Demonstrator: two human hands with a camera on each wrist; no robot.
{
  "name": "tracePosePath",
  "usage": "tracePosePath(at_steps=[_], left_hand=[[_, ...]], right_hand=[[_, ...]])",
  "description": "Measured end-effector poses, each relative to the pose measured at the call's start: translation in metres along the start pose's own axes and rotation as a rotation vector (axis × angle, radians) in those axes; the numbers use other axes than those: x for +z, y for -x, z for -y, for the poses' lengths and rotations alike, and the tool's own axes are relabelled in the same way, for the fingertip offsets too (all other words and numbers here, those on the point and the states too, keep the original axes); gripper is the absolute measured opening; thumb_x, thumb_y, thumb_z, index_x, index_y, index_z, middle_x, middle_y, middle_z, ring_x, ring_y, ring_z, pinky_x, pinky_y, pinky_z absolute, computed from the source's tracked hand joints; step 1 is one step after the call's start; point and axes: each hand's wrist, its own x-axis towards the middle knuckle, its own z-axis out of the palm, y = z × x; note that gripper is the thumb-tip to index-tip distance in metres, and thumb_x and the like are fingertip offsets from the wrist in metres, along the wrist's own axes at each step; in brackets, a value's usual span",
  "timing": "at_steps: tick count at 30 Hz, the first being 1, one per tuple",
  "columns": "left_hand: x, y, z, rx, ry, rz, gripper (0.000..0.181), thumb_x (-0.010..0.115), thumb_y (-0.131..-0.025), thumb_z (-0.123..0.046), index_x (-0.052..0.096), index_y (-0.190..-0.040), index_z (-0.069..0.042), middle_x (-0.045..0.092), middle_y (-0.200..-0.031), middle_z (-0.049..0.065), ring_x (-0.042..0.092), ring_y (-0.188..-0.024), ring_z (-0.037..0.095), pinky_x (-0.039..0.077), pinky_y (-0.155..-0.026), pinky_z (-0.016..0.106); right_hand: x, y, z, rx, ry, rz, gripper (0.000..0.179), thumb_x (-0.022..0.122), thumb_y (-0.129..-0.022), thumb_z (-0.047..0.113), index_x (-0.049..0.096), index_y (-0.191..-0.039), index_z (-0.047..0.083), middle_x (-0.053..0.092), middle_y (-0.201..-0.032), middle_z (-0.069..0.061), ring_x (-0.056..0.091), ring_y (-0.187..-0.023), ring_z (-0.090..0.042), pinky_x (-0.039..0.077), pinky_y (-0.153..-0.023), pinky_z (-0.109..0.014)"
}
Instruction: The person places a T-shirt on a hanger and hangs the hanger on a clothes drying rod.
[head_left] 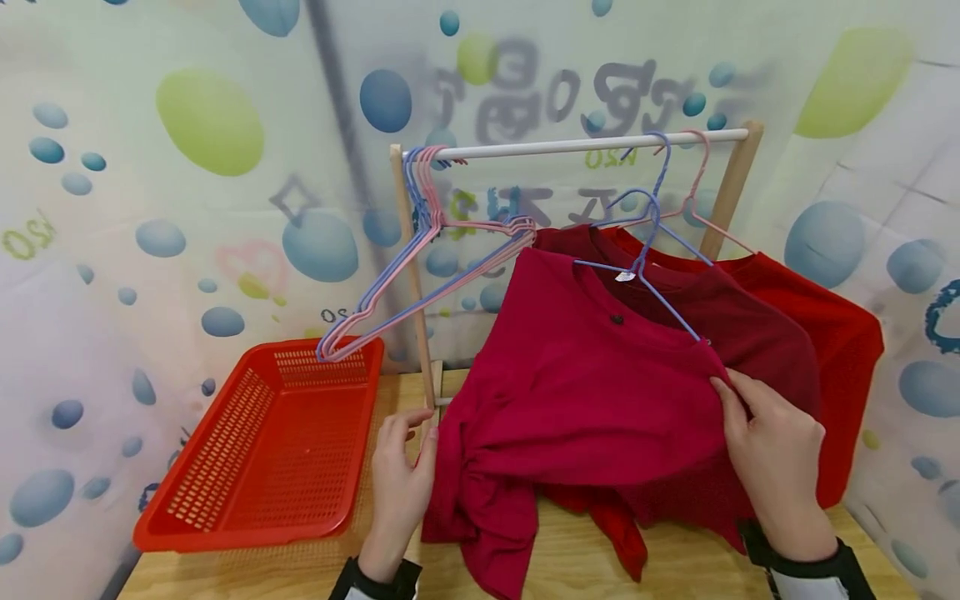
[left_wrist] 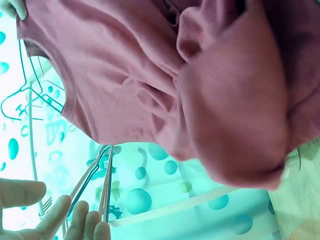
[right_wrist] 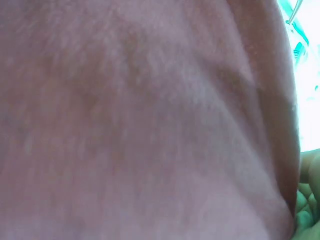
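Observation:
A magenta long-sleeved shirt (head_left: 592,383) hangs in front of the rack on a blue hanger (head_left: 647,242), whose hook stands below the rod. My right hand (head_left: 776,458) pinches the shirt at its right shoulder, near the hanger's end. In the right wrist view the cloth fills most of the picture, and part of a hand shows at the right edge. Beside the shirt's left sleeve, my left hand (head_left: 401,479) holds nothing, its fingers loosely bent. The left wrist view shows its fingers (left_wrist: 75,220) apart from the cloth (left_wrist: 120,80).
Behind, a dark red shirt (head_left: 757,333) and a bright red one (head_left: 847,350) hang from the white rod (head_left: 540,148). Several blue and pink hangers (head_left: 427,237) bunch at the rod's left end. A red plastic basket (head_left: 300,450) stands left on the wooden table (head_left: 247,575).

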Motion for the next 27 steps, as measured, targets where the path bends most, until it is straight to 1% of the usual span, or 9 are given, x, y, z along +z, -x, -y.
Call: tracePosePath(at_steps=[3, 7, 11, 14, 22, 24, 27], left_hand=[[0.0, 0.001, 0.001, -0.001, -0.008, 0.008, 0.021, 0.071, -0.089, 0.004, 0.072, -0.11, 0.002, 0.067, -0.106, 0.013, 0.064, -0.102, 0.028, 0.051, -0.085, 0.05], [0.001, 0.001, 0.002, -0.02, -0.006, 0.016, 0.021, 0.071, -0.09, 0.002, 0.072, -0.111, 0.001, 0.067, -0.107, 0.012, 0.063, -0.103, 0.027, 0.051, -0.085, 0.048], [0.001, 0.001, 0.002, -0.04, -0.006, 0.021, 0.021, 0.071, -0.09, 0.002, 0.072, -0.111, 0.001, 0.067, -0.108, 0.012, 0.063, -0.104, 0.027, 0.05, -0.086, 0.045], [0.002, 0.0, 0.002, -0.046, -0.007, 0.017, 0.021, 0.071, -0.09, 0.002, 0.072, -0.111, 0.002, 0.067, -0.107, 0.012, 0.063, -0.103, 0.027, 0.05, -0.086, 0.044], [0.003, 0.001, 0.005, -0.007, -0.005, -0.002, 0.021, 0.07, -0.089, 0.006, 0.072, -0.109, 0.0, 0.068, -0.105, 0.012, 0.064, -0.101, 0.029, 0.051, -0.083, 0.051], [0.003, 0.001, 0.006, 0.0, -0.005, -0.001, 0.021, 0.07, -0.089, 0.005, 0.072, -0.109, 0.0, 0.068, -0.106, 0.012, 0.064, -0.101, 0.029, 0.051, -0.083, 0.05], [0.004, 0.001, 0.007, 0.008, -0.003, -0.003, 0.02, 0.069, -0.09, 0.005, 0.073, -0.109, 0.0, 0.068, -0.106, 0.012, 0.064, -0.101, 0.029, 0.051, -0.082, 0.048]], right_hand=[[0.004, -0.008, 0.001, 0.001, -0.008, -0.022, 0.022, 0.074, -0.09, 0.001, 0.075, -0.107, -0.013, 0.073, -0.094, -0.033, 0.067, -0.074, -0.051, 0.049, -0.065, -0.065], [0.008, -0.018, 0.001, -0.016, -0.007, -0.066, 0.022, 0.071, -0.093, 0.004, 0.075, -0.107, -0.013, 0.073, -0.091, -0.033, 0.065, -0.071, -0.051, 0.048, -0.06, -0.065], [0.011, -0.029, 0.002, 0.006, -0.012, -0.095, 0.025, 0.068, -0.096, 0.008, 0.075, -0.108, -0.013, 0.072, -0.093, -0.034, 0.064, -0.072, -0.052, 0.047, -0.061, -0.066], [0.012, -0.036, 0.004, 0.027, -0.013, -0.095, 0.028, 0.066, -0.098, 0.011, 0.074, -0.11, -0.013, 0.072, -0.096, -0.034, 0.064, -0.075, -0.053, 0.048, -0.063, -0.066], [0.014, -0.059, 0.01, 0.053, -0.003, -0.1, 0.033, 0.063, -0.101, 0.016, 0.073, -0.115, -0.012, 0.072, -0.099, -0.035, 0.064, -0.08, -0.055, 0.049, -0.068, -0.068], [0.014, -0.066, 0.011, 0.054, 0.007, -0.101, 0.034, 0.061, -0.101, 0.017, 0.073, -0.116, -0.011, 0.072, -0.099, -0.035, 0.063, -0.079, -0.055, 0.048, -0.065, -0.066], [0.013, -0.075, 0.012, 0.048, 0.032, -0.09, 0.034, 0.06, -0.102, 0.017, 0.073, -0.119, -0.009, 0.071, -0.094, -0.035, 0.061, -0.076, -0.055, 0.043, -0.054, -0.06]])
